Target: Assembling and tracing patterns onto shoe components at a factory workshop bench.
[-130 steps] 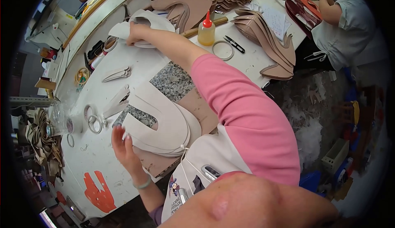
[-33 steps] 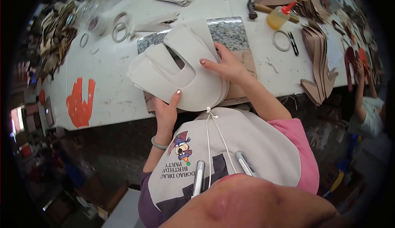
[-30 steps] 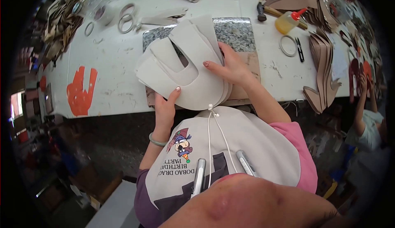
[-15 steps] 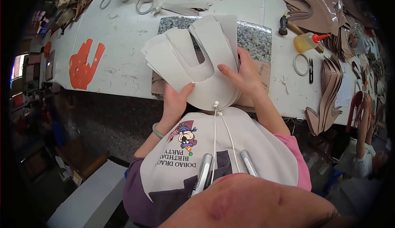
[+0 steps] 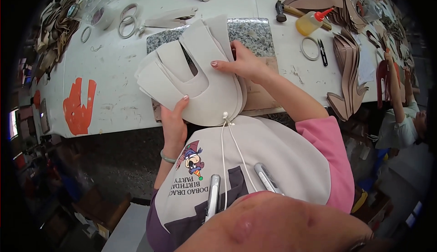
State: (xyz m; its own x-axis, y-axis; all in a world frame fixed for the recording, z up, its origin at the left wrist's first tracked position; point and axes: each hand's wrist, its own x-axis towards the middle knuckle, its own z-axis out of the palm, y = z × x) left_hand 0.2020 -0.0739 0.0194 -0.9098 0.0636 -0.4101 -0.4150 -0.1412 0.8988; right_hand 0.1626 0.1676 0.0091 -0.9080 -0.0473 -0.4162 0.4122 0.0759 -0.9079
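Note:
A fanned stack of off-white U-shaped shoe-upper pieces (image 5: pixel 210 105) is held between my two hands at the table's near edge, its rounded end toward me and its two legs pointing away. My left hand (image 5: pixel 174 121) grips the lower left edge, thumb on top and fingers hidden underneath. My right hand (image 5: pixel 246 64) clasps the right leg, thumb on its face, fingers behind the edge. Under the stack lie a speckled stone slab (image 5: pixel 254 36) and a brownish board (image 5: pixel 268 98), both partly covered.
Orange cut pieces (image 5: pixel 78 111) lie left. Tape rings (image 5: pixel 127 21) and pale strips (image 5: pixel 169 19) are beyond the slab. At right are a hammer (image 5: pixel 280 14), a yellow liquid bottle (image 5: pixel 306 25), a ring (image 5: pixel 310 48), a black pen (image 5: pixel 323 54), brown pieces (image 5: pixel 348 77) and another person's arm (image 5: pixel 395 83).
The whole view has swung, so the table's things sit further left. My right hand has slid farther up the right leg of the stack; my left hand keeps its hold.

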